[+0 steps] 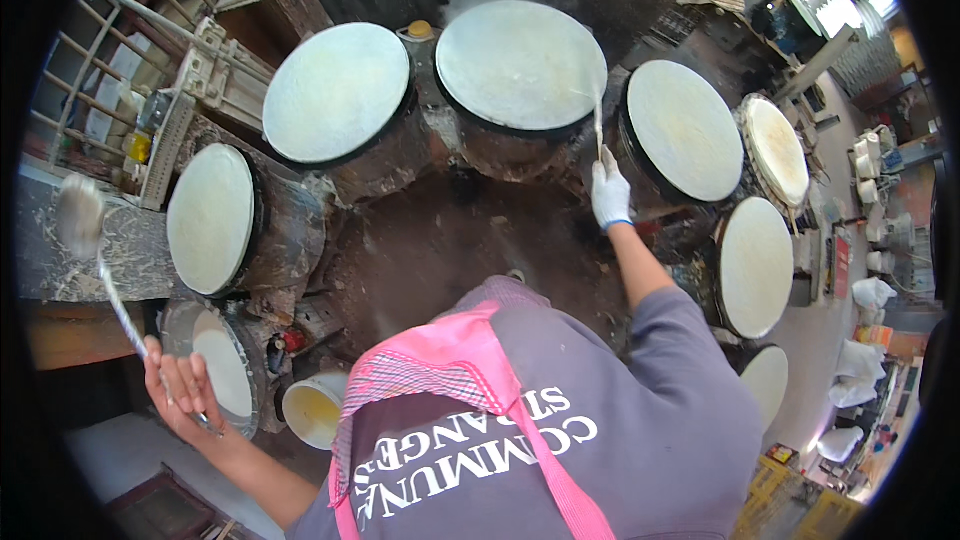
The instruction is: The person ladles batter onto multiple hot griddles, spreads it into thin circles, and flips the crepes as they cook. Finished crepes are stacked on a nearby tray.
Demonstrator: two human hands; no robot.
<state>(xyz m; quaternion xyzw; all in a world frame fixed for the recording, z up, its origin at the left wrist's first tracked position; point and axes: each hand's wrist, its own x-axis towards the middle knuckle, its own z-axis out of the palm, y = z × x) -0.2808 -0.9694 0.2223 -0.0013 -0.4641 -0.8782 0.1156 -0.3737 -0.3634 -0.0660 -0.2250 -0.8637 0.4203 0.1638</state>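
Note:
My bare left hand (180, 386) grips the long handle of a ladle (81, 217), its bowl blurred and raised at the far left. Below the ladle stands a tub of whitish batter (225, 371). My right hand (611, 191), in a white cotton glove, holds a thin, pale stick or scraper (598, 127) against the right rim of the middle round griddle (521, 64). A thin pale sheet covers that griddle, and steam rises behind it. Similar pale sheets lie on the back left griddle (337, 94), the left griddle (211, 219) and the right griddle (685, 131).
Further right are another coated griddle (756, 268) and a round stack of browned flatbreads (778, 154). A white bucket (311, 412) with a yellowish inside stands near my left forearm. Metal bars (90, 52) line the upper left. The griddle stands curve around me.

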